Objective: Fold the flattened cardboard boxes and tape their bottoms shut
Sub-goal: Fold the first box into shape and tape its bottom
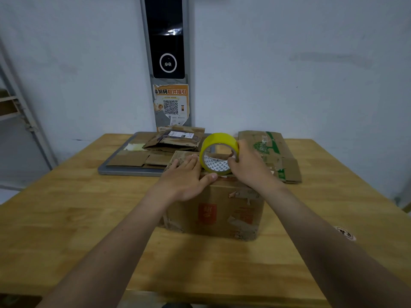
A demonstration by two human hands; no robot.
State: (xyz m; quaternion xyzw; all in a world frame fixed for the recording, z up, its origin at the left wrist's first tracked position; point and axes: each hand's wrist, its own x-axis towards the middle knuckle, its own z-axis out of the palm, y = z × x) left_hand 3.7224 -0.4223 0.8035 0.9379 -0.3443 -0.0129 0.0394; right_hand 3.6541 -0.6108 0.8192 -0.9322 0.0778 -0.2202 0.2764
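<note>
On the wooden table (pixel 66 218), at the far left, a grey tray (pixel 111 171) is seen with flattened boxes (pixel 175 141) piled on it. The left hand (pixel 184 176) is laid flat, fingers straight, on top of the folded box (pixel 218 210) at the middle. The yellow tape roll (pixel 219 141) is stood upright on this box and is gripped by the right hand (pixel 246 165). One green-printed flat box (pixel 273 152) is lying behind, to the right.

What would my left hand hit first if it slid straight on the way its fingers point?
Probably the yellow tape roll, just beyond the left hand; depth is unclear, so it might pass beside it.
</note>
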